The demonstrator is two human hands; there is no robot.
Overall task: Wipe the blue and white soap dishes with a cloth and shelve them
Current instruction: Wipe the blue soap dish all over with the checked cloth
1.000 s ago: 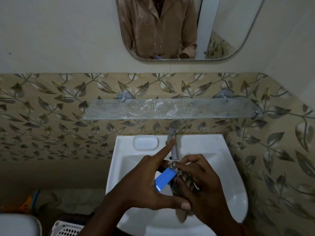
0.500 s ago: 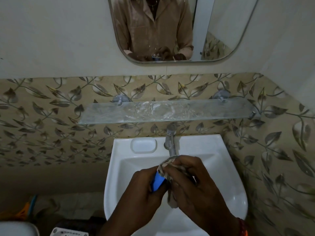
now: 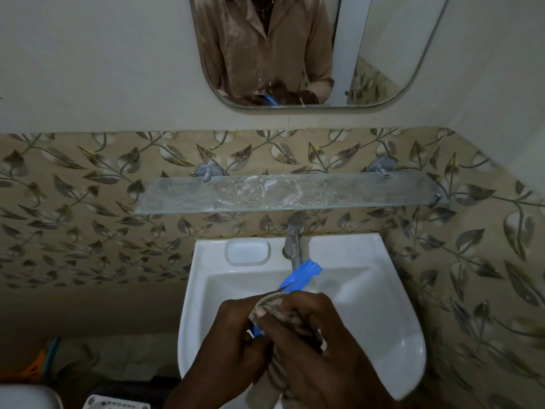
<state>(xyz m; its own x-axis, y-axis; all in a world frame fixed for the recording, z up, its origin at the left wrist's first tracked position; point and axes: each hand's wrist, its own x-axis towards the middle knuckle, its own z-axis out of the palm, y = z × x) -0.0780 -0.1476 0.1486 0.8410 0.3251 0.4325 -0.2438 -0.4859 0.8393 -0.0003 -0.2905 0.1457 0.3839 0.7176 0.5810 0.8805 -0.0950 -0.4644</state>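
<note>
Over the white sink (image 3: 383,305) I hold a blue soap dish (image 3: 299,277) tilted, its far end sticking up past my fingers toward the tap (image 3: 293,243). My left hand (image 3: 236,343) grips its near end. My right hand (image 3: 315,349) presses a checked brown cloth (image 3: 280,308) around the dish; the cloth's tail hangs down below my hands. A white soap dish (image 3: 247,252) rests on the sink's back ledge, left of the tap. The glass shelf (image 3: 206,199) on the wall above carries nothing.
A mirror (image 3: 383,54) hangs above the shelf and reflects my torso and hands. Leaf-patterned tiles cover the walls left and right. Below left are a white rounded object (image 3: 26,397), a white perforated basket (image 3: 118,404) and something orange (image 3: 32,370).
The blue dish, nearly covered by my hands before, now sticks out toward the tap. My right hand with the cloth has slid to the dish's near end.
</note>
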